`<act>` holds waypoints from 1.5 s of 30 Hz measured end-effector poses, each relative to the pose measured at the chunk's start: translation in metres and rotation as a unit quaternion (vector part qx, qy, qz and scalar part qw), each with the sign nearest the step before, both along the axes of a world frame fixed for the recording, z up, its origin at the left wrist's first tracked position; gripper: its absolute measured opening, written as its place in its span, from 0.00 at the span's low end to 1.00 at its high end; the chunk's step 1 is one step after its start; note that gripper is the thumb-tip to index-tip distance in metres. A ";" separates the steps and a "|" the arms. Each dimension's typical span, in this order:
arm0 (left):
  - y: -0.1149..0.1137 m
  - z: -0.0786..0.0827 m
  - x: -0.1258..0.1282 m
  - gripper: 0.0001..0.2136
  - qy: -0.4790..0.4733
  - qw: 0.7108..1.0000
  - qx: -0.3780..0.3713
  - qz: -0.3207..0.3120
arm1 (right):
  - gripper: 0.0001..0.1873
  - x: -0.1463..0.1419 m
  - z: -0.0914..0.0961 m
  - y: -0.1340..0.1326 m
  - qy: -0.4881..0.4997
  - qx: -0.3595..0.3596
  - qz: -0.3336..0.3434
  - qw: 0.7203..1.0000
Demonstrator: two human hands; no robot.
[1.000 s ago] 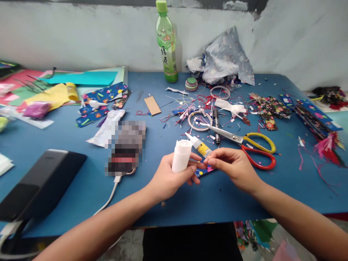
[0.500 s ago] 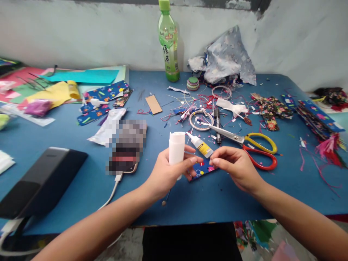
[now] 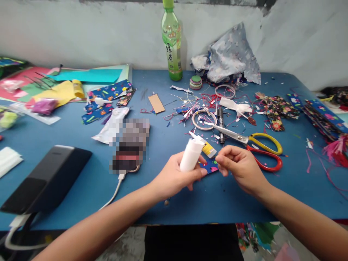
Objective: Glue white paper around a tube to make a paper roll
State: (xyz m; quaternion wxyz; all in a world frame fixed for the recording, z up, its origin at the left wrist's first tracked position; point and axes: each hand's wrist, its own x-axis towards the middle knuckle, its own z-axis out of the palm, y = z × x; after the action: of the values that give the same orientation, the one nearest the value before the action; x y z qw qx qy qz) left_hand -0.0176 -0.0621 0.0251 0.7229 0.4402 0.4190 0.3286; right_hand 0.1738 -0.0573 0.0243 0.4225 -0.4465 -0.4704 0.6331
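Note:
My left hand [image 3: 176, 175] is wrapped round a white cylinder [image 3: 191, 156] with an uneven top edge, tilted to the right above the table. To its right, my right hand [image 3: 239, 165] is closed in a pinch with thumb and fingertips together; whatever is between them is too small to make out. Between and beyond the hands lies a small glue bottle with a yellow label [image 3: 208, 149], partly hidden by the cylinder. Under it shows a piece of blue patterned fabric [image 3: 212, 166], largely covered by my left hand.
Scissors [image 3: 268, 168] lie open beyond my right hand, beside a black marker [image 3: 221, 127]. Tape rings [image 3: 204, 119], threads and scraps litter the area behind. A phone [image 3: 130, 141] and a cabled power bank [image 3: 46, 177] are at left; a green tea bottle [image 3: 172, 43] stands at the back.
The cylinder, upright before, has moved right and tipped to the right in my left hand, now overlapping the glue bottle. My right hand keeps its pinch. The whole view has shifted slightly.

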 end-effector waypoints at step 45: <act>0.011 0.005 -0.006 0.16 -0.201 0.955 -0.047 0.215 | 0.08 -0.001 -0.001 0.003 -0.026 -0.007 -0.018 0.999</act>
State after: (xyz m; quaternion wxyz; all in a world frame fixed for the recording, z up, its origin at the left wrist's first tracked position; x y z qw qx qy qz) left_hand -0.0235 -0.0508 0.0299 0.7241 0.2306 0.3650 0.5379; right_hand 0.1729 -0.0543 0.0234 0.4183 -0.4737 -0.4690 0.6169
